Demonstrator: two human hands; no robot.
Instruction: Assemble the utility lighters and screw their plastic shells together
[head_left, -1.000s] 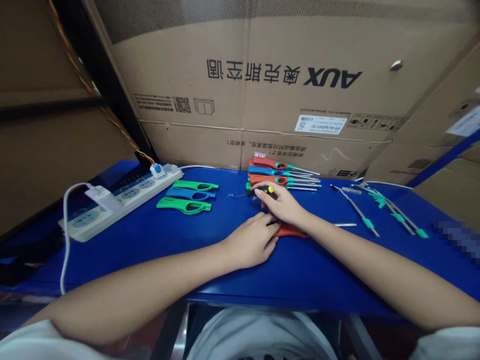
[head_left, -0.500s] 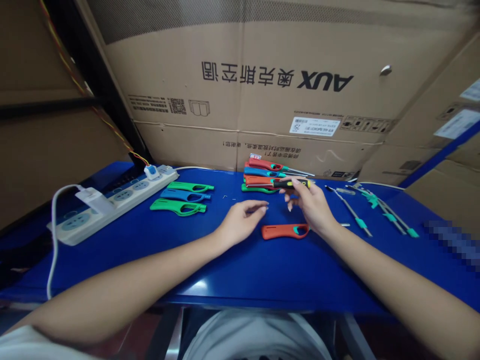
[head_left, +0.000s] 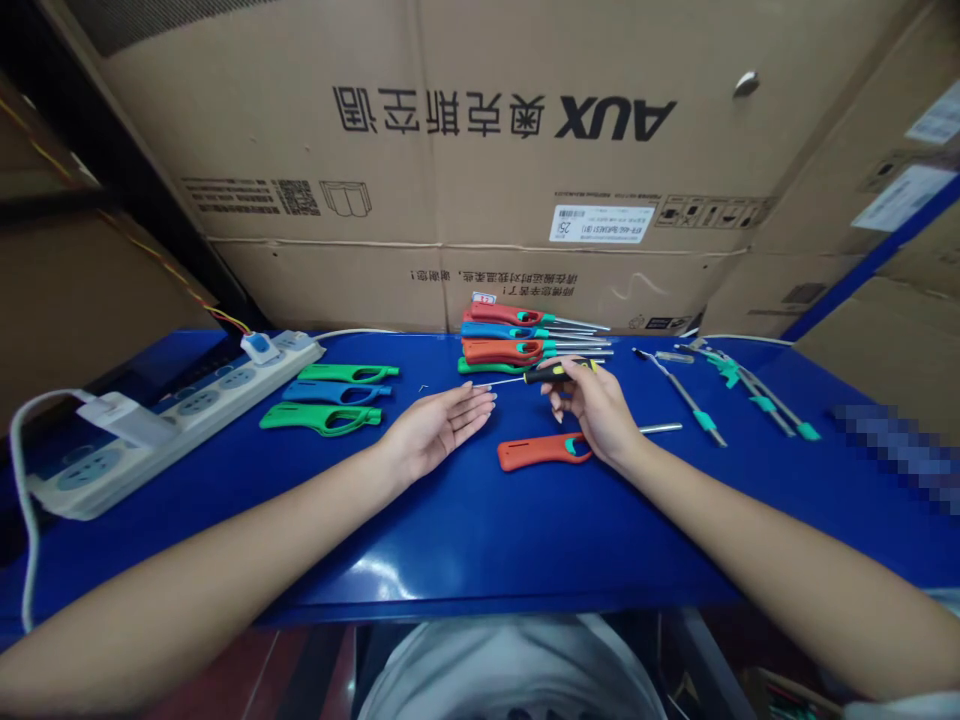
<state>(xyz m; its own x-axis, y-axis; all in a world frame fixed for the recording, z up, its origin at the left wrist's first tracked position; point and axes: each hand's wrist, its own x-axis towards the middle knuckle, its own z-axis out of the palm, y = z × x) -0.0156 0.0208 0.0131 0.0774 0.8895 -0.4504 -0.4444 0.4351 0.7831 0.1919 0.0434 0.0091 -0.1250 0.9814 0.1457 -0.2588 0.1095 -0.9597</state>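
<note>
My right hand (head_left: 592,405) grips a screwdriver (head_left: 551,373) by its black and yellow handle, and the thin shaft points left. At the shaft's tip is my left hand (head_left: 442,425), palm turned up, fingers stretched out, thumb close to the tip. Anything tiny between thumb and forefinger is too small to make out. Below the hands lies an orange lighter (head_left: 536,453) with a green trigger; my right hand partly covers it, and its metal tube shows beyond the wrist. A small bit of metal (head_left: 424,387) lies left of my left fingers.
Several assembled lighters (head_left: 502,351) lie stacked at the back. Green and blue handle shells (head_left: 326,391) sit at left beside a white power strip (head_left: 187,410). Metal tubes with green parts (head_left: 765,403) are at right. A large cardboard box (head_left: 465,200) walls off the blue table's back (head_left: 420,540).
My left hand has turned from thumb and fingers close together to palm up, and now meets the screwdriver's tip. The whole view has shifted slightly. My right hand keeps hold of the screwdriver.
</note>
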